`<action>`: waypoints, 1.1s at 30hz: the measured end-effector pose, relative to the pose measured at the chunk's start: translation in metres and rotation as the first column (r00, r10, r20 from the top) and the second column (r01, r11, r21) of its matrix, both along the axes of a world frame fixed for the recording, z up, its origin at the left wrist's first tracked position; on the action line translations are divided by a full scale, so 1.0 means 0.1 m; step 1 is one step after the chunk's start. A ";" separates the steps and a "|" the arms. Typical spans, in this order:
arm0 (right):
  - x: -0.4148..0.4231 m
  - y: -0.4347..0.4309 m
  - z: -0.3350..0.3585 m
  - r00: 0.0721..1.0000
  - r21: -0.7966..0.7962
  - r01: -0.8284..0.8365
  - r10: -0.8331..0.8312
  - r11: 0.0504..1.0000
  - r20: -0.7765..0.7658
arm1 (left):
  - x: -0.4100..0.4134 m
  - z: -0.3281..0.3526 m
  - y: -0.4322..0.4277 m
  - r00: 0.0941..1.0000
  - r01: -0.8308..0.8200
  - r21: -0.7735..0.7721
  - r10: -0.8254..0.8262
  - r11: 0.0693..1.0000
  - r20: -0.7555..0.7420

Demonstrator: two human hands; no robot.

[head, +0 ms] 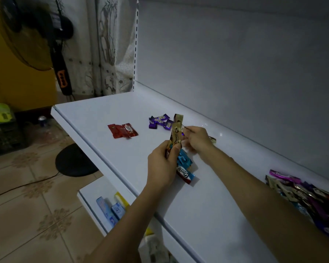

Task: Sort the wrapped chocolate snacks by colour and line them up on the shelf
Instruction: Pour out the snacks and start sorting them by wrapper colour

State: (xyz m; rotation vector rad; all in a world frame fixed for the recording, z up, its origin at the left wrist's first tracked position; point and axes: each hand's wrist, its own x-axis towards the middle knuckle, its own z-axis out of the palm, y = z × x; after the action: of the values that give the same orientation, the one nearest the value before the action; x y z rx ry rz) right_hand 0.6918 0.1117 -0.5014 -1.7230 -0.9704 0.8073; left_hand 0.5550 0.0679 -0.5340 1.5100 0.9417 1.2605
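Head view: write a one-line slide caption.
Left hand grips gold snacks above the white shelf; red snacks, purple snacks and blue snacks lie in separate groups, mixed pile at right.

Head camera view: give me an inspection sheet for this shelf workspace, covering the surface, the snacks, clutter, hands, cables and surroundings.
Surface: white shelf, glossy.
Job's things: red snacks at the left; purple snacks nearer the back wall; blue snacks under the hands; gold snacks held upright; unsorted pile at the right edge.
Clutter: nothing seen.
Hands: left hand grips the gold snacks; right hand has curled fingers beside them, and whether it holds anything is unclear.
Cables: one cable crosses the tiled floor towards the fan base.
Surroundings: boxes on a lower shelf; can and crate on the floor; curtain behind.
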 end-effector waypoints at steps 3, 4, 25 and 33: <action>-0.05 0.35 -0.02 0.997 -0.050 -0.016 0.012 0.999 -0.079 | 0.01 -0.04 0.00 1.000 0.000 0.006 0.000 1.000 -0.003; -0.06 0.44 -0.04 0.996 -0.071 -0.033 0.027 0.997 -0.089 | 0.02 -0.05 0.01 1.000 0.004 0.007 -0.004 1.000 0.003; -0.19 -0.93 0.27 0.977 0.142 -0.211 0.207 0.967 0.044 | -0.10 0.04 -0.15 0.979 0.142 0.046 -0.134 0.989 -0.154; -0.17 -0.93 0.25 0.989 0.128 -0.149 0.149 0.981 0.010 | -0.08 0.04 -0.13 0.975 0.174 0.060 -0.163 0.983 -0.149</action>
State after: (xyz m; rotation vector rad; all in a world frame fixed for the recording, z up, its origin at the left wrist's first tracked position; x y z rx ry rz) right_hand 0.6752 0.0190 -0.4763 -1.5541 -1.1379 0.8220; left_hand 0.5474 0.0545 -0.5296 1.7190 0.8470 1.0853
